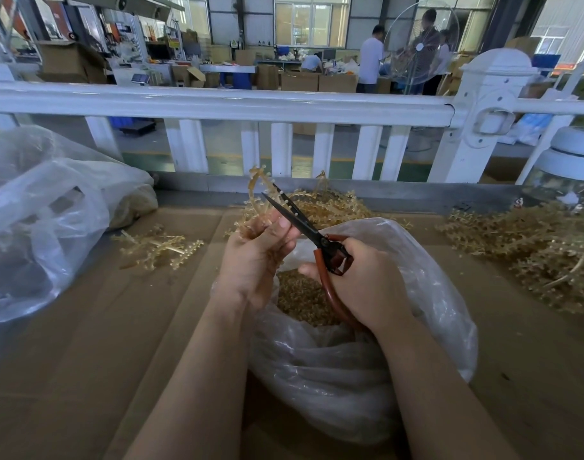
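Two hands over bag (433, 287), mid-trim: left hand (254, 257) grip clamped on sprue strip (252, 187), held up; right hand (367, 283) grip clamped on scissors (297, 217), blades parted at strip. Next, likely: close blades cleanly above bag.

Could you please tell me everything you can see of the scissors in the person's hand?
The scissors have slim dark metal blades joined at a dark pivot, and long looped handles coated in a reddish-brown material that looks like rubber or plastic. The right hand grips the handles, fingers curled round them, above the open clear plastic bag. The blades point up and away to the left, slightly parted around the amber plastic strip that the left hand holds up.
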`<move>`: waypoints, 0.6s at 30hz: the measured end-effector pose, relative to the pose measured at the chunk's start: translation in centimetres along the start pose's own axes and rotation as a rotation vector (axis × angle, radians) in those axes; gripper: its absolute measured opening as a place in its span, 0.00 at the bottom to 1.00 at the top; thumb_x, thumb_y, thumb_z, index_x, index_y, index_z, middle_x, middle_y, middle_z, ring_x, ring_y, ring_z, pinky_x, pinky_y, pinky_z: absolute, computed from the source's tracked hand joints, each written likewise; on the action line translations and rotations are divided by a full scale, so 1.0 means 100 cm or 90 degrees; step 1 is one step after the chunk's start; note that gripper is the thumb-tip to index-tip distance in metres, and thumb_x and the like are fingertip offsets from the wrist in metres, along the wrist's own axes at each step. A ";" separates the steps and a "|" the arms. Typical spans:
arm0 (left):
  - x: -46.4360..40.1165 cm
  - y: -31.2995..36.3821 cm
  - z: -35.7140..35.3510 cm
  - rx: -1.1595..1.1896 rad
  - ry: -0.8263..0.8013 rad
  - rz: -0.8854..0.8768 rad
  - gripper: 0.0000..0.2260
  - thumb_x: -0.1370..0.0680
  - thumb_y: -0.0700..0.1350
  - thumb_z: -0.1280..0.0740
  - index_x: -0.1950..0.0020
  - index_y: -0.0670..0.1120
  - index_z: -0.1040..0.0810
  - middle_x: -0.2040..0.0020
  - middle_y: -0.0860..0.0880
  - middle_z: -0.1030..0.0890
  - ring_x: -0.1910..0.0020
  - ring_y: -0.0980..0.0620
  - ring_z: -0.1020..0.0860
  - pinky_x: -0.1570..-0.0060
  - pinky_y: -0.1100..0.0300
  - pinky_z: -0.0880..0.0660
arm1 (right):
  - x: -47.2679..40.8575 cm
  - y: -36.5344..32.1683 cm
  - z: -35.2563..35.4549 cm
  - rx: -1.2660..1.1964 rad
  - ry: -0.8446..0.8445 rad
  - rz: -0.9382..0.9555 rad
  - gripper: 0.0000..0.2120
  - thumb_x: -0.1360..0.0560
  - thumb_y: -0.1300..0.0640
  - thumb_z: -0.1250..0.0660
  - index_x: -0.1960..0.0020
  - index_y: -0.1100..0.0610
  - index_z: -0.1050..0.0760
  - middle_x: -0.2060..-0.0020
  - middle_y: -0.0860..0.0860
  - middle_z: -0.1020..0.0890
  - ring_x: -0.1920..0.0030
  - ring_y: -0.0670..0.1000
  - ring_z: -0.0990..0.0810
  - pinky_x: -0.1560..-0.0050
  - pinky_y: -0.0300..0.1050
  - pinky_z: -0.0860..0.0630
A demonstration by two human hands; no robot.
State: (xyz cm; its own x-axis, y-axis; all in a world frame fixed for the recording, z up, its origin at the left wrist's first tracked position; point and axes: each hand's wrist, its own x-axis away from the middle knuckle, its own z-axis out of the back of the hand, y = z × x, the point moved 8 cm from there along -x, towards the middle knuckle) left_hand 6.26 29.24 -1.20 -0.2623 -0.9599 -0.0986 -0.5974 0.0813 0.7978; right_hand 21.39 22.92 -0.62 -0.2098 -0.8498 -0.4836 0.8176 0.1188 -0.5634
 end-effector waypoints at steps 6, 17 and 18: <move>0.000 0.001 0.003 -0.008 0.019 0.000 0.08 0.31 0.39 0.27 0.53 0.43 0.18 0.60 0.48 0.15 0.62 0.55 0.17 0.60 0.65 0.21 | 0.000 -0.002 0.002 0.013 0.011 0.001 0.38 0.38 0.19 0.42 0.50 0.49 0.20 0.63 0.38 0.20 0.60 0.43 0.20 0.60 0.37 0.24; 0.000 0.000 -0.005 -0.048 -0.029 -0.004 0.05 0.32 0.39 0.28 0.66 0.47 0.15 0.62 0.49 0.15 0.61 0.55 0.16 0.59 0.65 0.21 | 0.001 -0.003 0.008 0.048 0.044 0.012 0.34 0.35 0.23 0.39 0.50 0.51 0.20 0.62 0.39 0.21 0.62 0.42 0.23 0.63 0.31 0.31; 0.000 -0.001 -0.006 -0.042 -0.035 0.002 0.05 0.32 0.39 0.28 0.65 0.47 0.15 0.62 0.49 0.15 0.61 0.55 0.16 0.59 0.65 0.21 | 0.001 -0.002 0.007 0.042 0.038 0.010 0.34 0.35 0.23 0.39 0.49 0.51 0.20 0.61 0.40 0.19 0.61 0.42 0.22 0.62 0.33 0.29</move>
State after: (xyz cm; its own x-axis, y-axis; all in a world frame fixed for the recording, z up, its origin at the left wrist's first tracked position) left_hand 6.75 29.04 -0.91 -0.3059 -0.9435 -0.1276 -0.5457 0.0639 0.8356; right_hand 21.54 22.44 -0.11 -0.2266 -0.8159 -0.5319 0.8545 0.0955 -0.5106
